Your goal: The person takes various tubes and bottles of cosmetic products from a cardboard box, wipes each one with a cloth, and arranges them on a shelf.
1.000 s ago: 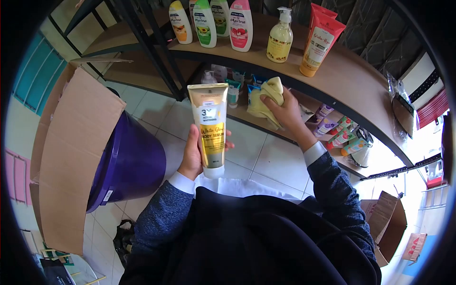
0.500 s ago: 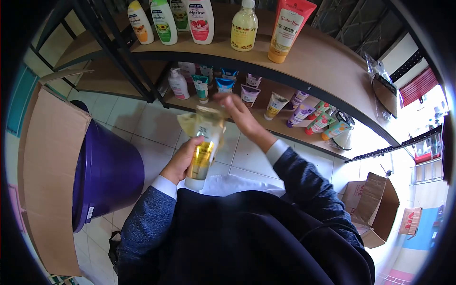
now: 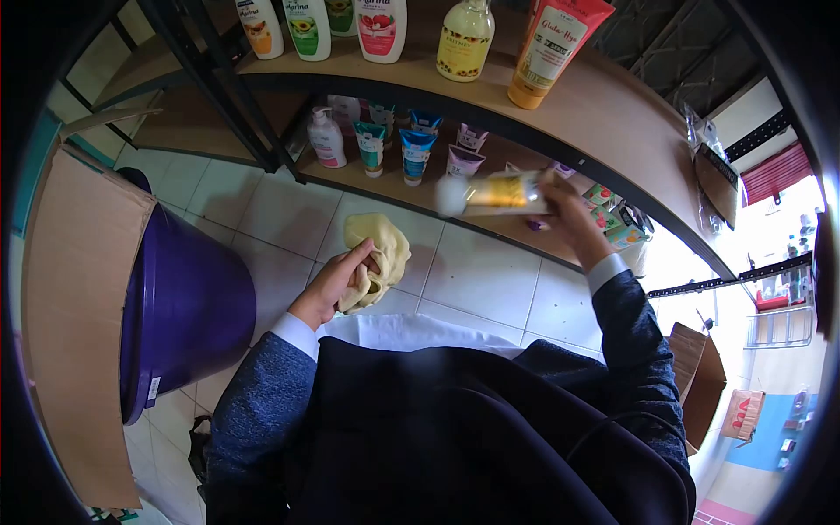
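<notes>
My left hand [image 3: 337,284] is closed round a crumpled pale yellow cloth [image 3: 378,254], above the tiled floor. In my right hand [image 3: 569,210] is a white and gold squeeze tube [image 3: 503,192], gripped at its flat crimped end. The tube lies nearly level, its white cap pointing left, and is blurred by motion. It is in front of the lower shelf [image 3: 385,194], where a purple-and-white tube [image 3: 464,162], a blue tube [image 3: 417,156], a teal tube [image 3: 370,147] and a white pump bottle [image 3: 327,138] stand upright.
On the upper shelf [image 3: 394,79] stand several lotion bottles, a yellow pump bottle [image 3: 465,42] and a red-and-orange tube [image 3: 556,52]. A purple bin [image 3: 197,297] and a cardboard flap [image 3: 83,306] are at left. An open cardboard box [image 3: 700,381] sits at right.
The gold tube has passed from my left hand to my right, moved right towards the lower shelf and turned from upright to level. My left hand keeps the cloth.
</notes>
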